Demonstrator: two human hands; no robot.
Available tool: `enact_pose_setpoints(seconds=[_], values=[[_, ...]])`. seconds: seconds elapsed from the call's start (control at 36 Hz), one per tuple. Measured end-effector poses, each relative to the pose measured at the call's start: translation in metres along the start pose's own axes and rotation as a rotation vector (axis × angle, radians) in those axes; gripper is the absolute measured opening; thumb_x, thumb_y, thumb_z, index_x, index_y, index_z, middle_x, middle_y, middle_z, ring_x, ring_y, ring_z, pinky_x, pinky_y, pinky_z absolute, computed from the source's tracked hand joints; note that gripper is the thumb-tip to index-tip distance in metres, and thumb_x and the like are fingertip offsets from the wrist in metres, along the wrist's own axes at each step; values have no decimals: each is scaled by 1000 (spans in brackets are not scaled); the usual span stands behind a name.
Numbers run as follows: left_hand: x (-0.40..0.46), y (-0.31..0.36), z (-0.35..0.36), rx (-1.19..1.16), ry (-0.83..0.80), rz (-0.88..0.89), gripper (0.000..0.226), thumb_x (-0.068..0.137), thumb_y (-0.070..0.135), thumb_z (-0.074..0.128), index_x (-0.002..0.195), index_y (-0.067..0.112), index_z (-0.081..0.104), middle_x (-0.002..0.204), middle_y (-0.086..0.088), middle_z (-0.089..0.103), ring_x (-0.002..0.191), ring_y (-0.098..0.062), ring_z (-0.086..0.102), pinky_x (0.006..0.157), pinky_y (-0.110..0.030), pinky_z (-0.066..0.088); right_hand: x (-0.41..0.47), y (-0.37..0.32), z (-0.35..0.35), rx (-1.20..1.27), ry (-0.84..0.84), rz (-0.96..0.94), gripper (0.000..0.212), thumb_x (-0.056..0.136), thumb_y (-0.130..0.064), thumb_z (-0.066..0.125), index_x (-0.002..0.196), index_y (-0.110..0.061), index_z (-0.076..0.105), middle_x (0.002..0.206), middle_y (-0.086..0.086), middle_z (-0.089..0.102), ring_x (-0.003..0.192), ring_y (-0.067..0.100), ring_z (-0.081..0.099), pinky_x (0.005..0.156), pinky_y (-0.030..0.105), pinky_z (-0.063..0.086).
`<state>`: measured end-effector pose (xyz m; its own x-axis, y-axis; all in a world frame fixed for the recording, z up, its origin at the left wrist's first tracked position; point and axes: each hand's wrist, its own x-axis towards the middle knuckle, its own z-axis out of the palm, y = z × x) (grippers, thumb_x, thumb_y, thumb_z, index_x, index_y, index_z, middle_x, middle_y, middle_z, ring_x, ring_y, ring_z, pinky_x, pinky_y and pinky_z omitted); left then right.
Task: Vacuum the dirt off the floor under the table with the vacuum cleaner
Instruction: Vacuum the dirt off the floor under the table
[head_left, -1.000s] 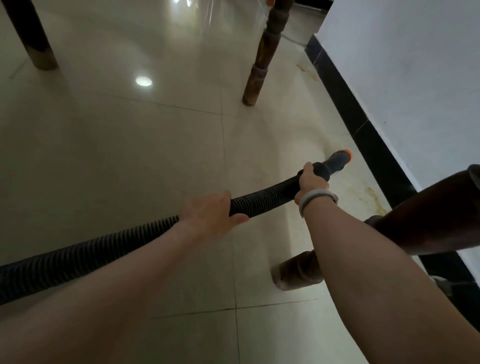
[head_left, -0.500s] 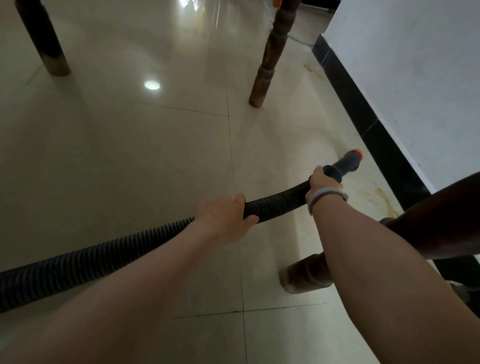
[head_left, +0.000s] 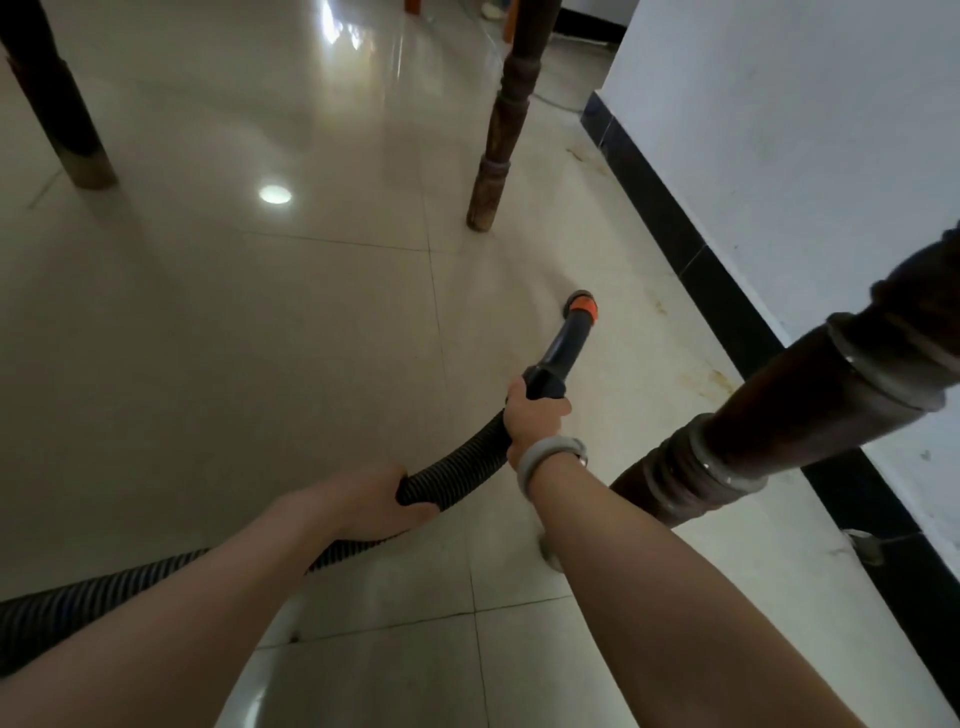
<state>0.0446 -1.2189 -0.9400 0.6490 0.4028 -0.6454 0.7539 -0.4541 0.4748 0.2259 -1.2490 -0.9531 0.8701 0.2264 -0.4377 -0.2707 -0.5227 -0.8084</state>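
The corrugated hose (head_left: 457, 465) was found gripped by the left hand (head_left: 374, 501), its rigid end clasped by the right hand (head_left: 535, 421). The nozzle (head_left: 582, 304), nearer the right hand, was directed forward along the floor (head_left: 260, 338) between the table legs (head_left: 498, 135).

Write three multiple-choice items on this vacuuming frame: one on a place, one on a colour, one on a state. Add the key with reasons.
1. Where does the right hand grip?
A. the ribbed hose's far end on the floor
B. where the hose meets the rigid nozzle tube
C. a table leg

2. What colour is the ring at the nozzle tip?
A. orange
B. green
C. white

3. What is the left hand doing?
A. hanging free
B. flat on the floor
C. closed around the hose

Key: 1 B, the fingers wrap the collar below the tube; 2 A, an orange band circles the tip; 3 C, its fingers curl over the ribbed hose.
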Motion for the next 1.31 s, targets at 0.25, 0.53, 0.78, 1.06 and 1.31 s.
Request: enact_pose_setpoints(seconds=[0.25, 0.53, 0.78, 1.06, 1.31], values=[[-14, -10, 9, 15, -26, 21, 48, 91, 57, 48, 114, 15, 55, 106, -2, 62, 95, -18, 60, 82, -26, 49, -50, 28, -2, 134, -101, 110, 68, 89, -33, 62, 138, -3, 25, 129, 15, 50, 110, 34, 55, 93, 45, 50], [-45, -20, 55, -82, -13, 54, 35, 96, 49, 44, 105, 16, 49, 84, 3, 56, 72, -11, 54, 59, -19, 42, -95, 58, -13, 307, -295, 315, 54, 86, -22, 68, 129, -4, 42, 105, 13, 58, 85, 27, 59, 85, 45, 52], [-80, -43, 62, -3, -289, 24, 42, 94, 49, 48, 120, 17, 47, 105, 1, 57, 94, -14, 58, 77, -22, 44, -102, 47, -27, 107, -276, 175, 44, 97, -31, 51, 130, -3, 41, 107, 12, 55, 94, 28, 56, 86, 40, 49], [-88, -43, 64, -542, -48, 25, 46, 88, 47, 59, 118, 15, 48, 89, -7, 65, 69, -20, 67, 72, -38, 59, -137, 50, -6, 21, -426, 93, 46, 99, -41, 43, 126, -4, 40, 92, 4, 54, 80, 20, 57, 78, 38, 49], [-77, -11, 70, -354, 131, 80, 49, 89, 49, 57, 122, 17, 39, 85, 4, 60, 65, -9, 59, 56, -25, 48, -124, 48, -23, 47, -238, 91, 43, 99, -40, 42, 123, -4, 40, 87, 4, 51, 73, 19, 53, 71, 34, 43]])
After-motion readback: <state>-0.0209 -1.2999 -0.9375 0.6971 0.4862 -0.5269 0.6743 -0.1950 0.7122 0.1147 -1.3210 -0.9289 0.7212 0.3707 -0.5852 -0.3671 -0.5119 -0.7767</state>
